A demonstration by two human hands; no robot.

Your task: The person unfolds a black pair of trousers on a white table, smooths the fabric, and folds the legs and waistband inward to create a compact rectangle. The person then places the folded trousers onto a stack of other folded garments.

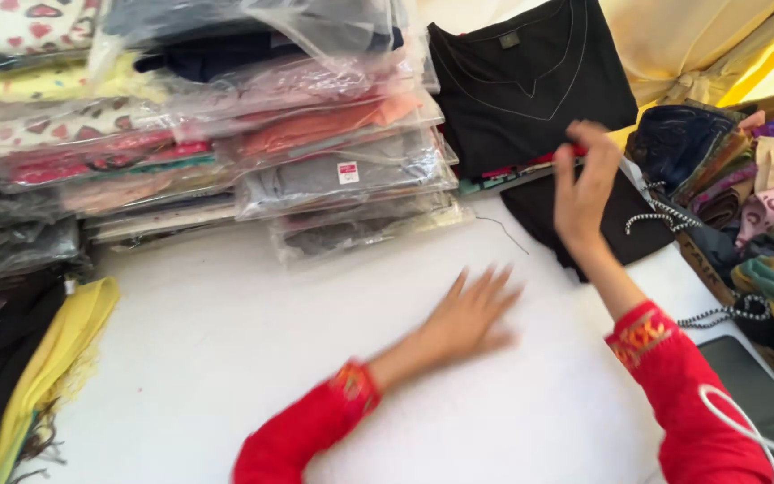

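- I see my left hand (469, 314) flat on the white table (226, 358), fingers spread wide, blurred, holding nothing.
- My right hand (584, 184) is raised at about two o'clock from the left, fingertips pinched at the edge of a folded black garment (615, 220); I cannot tell whether it truly grips the cloth.
- At twelve o'clock of the right hand lies a black top (521, 81) on a stack.
- At ten o'clock, bagged clothes (333, 152) are piled.
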